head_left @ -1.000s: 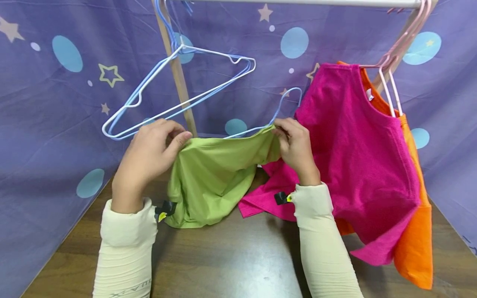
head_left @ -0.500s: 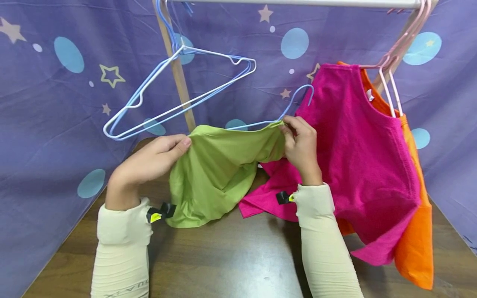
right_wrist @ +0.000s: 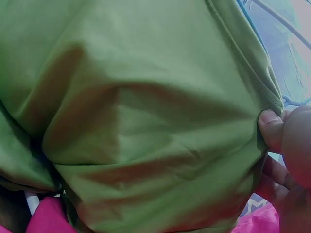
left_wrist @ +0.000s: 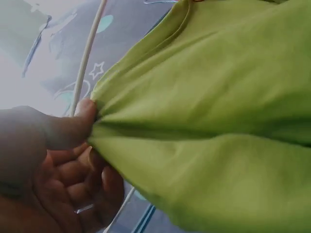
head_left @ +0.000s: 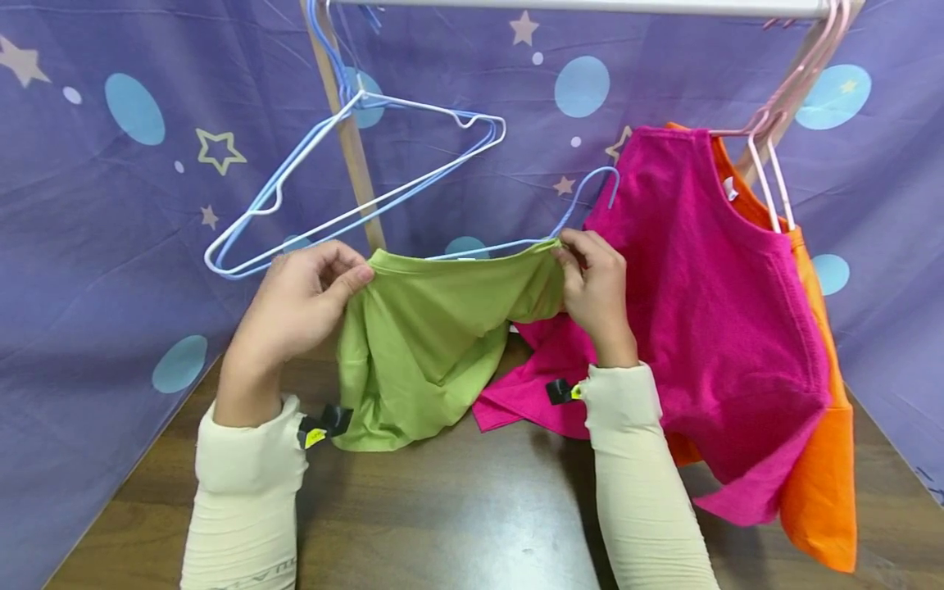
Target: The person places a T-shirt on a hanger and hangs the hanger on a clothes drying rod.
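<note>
A green shirt is stretched between my two hands, its lower part drooping to the wooden table. My left hand pinches its upper left corner between thumb and fingers; the left wrist view shows folds in the green cloth fanning out from that pinch. At the upper right corner my right hand pinches the edge, thumb on the front of the cloth. Behind the neckline runs a light blue hanger, its hook rising free beside my right hand. The rest of the hanger is hidden by the shirt.
White and blue hangers hang at the left of a rack with a white rail. At the right hang a magenta top and an orange garment, close beside my right forearm. The wooden table lies below.
The hanger's hook and my right hand have shifted slightly right and up. My left hand dipped, then rose again, and the shirt's top edge is now pulled straighter.
</note>
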{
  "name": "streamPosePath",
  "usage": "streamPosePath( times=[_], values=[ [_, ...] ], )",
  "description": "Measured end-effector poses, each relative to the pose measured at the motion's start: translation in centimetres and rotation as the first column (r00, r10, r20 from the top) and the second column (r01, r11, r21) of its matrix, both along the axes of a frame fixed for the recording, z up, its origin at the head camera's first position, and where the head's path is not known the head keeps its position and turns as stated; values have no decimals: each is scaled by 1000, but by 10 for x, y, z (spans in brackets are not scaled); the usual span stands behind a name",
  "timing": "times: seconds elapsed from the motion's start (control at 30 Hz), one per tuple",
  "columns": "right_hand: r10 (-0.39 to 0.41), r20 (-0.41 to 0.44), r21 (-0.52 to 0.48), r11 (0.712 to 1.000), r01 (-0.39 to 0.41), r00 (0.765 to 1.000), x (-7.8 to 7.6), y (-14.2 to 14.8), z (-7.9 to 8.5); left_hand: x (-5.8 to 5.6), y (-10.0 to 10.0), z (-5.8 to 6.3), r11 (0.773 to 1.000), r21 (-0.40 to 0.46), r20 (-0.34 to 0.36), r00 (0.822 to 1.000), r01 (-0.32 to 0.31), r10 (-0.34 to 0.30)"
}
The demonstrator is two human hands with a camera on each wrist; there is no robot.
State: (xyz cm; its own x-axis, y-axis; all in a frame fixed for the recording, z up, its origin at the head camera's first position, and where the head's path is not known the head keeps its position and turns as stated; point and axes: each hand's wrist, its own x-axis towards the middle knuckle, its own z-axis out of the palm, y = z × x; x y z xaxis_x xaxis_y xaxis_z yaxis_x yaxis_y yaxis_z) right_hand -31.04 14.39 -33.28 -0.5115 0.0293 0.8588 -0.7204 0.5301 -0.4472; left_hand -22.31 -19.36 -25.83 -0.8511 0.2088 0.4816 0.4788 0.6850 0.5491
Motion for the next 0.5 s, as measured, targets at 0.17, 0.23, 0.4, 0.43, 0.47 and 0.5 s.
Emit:
streamPosePath(
  times=[0.17,0.23,0.4,0.43,0.47,0.5],
  values=[
    [-5,7,-17,1000,5,1000,1,-1,1,1,7,-1,989,-113,-293,954,-98,62],
    [-10,6,-28,1000,10,1000,1,-3,1,2,10,-1,983,-135,-354,932,-127,72],
    [-20,-17,-33,999,19,1000,2,-10,2,2,13,-3,971,-150,-417,903,-184,107],
    [-19,-22,-30,999,19,1000,2,-11,2,2,13,-3,969,-154,-424,899,-193,112],
    [-15,-28,-28,1000,14,999,3,-13,3,2,14,-4,966,-161,-432,895,-201,114],
    [-13,-34,-20,1000,12,999,4,-15,3,2,15,-5,963,-171,-438,891,-209,116]
  ],
)
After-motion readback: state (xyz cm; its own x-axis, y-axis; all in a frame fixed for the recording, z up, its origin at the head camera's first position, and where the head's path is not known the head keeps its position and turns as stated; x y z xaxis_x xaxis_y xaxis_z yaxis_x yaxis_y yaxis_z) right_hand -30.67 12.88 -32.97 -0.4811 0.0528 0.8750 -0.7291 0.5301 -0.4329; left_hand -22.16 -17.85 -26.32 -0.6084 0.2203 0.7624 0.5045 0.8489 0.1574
